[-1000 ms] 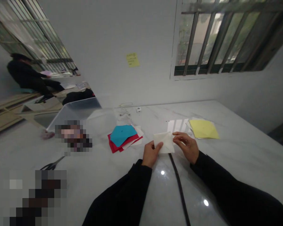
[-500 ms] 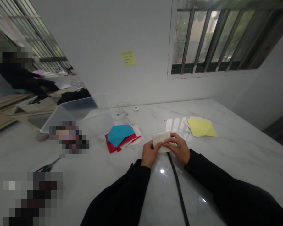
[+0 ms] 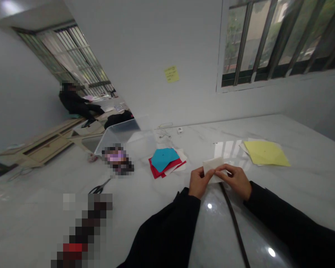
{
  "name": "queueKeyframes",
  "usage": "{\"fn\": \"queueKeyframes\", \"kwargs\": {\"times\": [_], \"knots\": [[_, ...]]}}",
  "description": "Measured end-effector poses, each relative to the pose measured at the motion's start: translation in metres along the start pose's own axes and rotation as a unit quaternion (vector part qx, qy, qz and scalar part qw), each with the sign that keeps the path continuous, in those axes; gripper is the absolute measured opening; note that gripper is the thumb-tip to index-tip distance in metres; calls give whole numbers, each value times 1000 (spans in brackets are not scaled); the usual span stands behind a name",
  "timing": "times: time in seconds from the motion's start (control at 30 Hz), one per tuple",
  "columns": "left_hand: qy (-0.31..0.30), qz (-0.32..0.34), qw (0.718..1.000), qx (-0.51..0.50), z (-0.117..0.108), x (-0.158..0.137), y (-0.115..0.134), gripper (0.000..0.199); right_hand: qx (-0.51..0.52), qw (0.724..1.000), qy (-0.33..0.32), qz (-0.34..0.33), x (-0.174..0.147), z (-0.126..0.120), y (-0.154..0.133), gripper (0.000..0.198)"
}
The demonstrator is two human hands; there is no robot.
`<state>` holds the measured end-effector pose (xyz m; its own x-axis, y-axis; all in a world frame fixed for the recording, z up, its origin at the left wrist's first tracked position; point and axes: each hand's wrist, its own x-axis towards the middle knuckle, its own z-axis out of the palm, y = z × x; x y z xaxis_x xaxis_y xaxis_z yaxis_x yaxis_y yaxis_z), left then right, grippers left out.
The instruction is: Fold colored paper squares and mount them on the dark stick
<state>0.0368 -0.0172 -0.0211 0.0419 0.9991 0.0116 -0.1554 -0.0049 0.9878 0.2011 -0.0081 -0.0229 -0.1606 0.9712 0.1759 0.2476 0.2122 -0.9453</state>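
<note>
Between my two hands is a folded piece of cream-white paper (image 3: 213,163), held just over the marble-patterned table (image 3: 167,197). My left hand (image 3: 199,181) grips its left side, thumb on top and fingers hidden behind. From the right, my right hand (image 3: 236,179) pinches the near part of the paper, its thumb and fingertips close to my left thumb. A dark strap-like strip (image 3: 234,219) runs from below the paper toward me. Left of my hands lies a pile of coloured sheets, with a blue sheet (image 3: 164,159) over a red sheet (image 3: 155,172) and white ones.
A yellow sheet (image 3: 266,152) lies on white paper at the right. Scissors (image 3: 99,188) and a clear plastic bin (image 3: 120,136) are on the left. A cable (image 3: 165,130) and a small white cube (image 3: 179,130) sit by the wall. Farther back, a person (image 3: 76,102) sits.
The camera view has turned left, so everything appears farther right. Both hands keep hold of the paper in nearly the same pose.
</note>
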Motion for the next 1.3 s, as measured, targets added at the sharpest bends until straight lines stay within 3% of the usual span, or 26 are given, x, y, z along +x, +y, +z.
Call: {"fn": "queueKeyframes", "kwargs": {"times": [0.7, 0.87, 0.93, 1.07, 1.13, 1.3], "knots": [[14, -5, 1000, -18, 3, -3, -1, 40, -19, 1000, 20, 6, -2, -1, -2, 33], [6, -3, 1000, -8, 2, -3, -1, 39, 28, 999, 40, -5, -4, 3, -2, 31], [10, -3, 1000, -3, 2, -3, -1, 39, 80, 996, 45, 2, -5, 5, -2, 38], [12, -6, 1000, 0, 3, -4, 0, 40, 154, 987, 40, 34, -8, 7, -5, 76], [13, -8, 1000, 3, 3, -4, -1, 40, 164, 985, 39, 38, -8, 7, -5, 85], [20, -14, 1000, 1, 3, -4, -2, 41, 141, 990, 15, 19, -4, 5, 1, 56]]}}
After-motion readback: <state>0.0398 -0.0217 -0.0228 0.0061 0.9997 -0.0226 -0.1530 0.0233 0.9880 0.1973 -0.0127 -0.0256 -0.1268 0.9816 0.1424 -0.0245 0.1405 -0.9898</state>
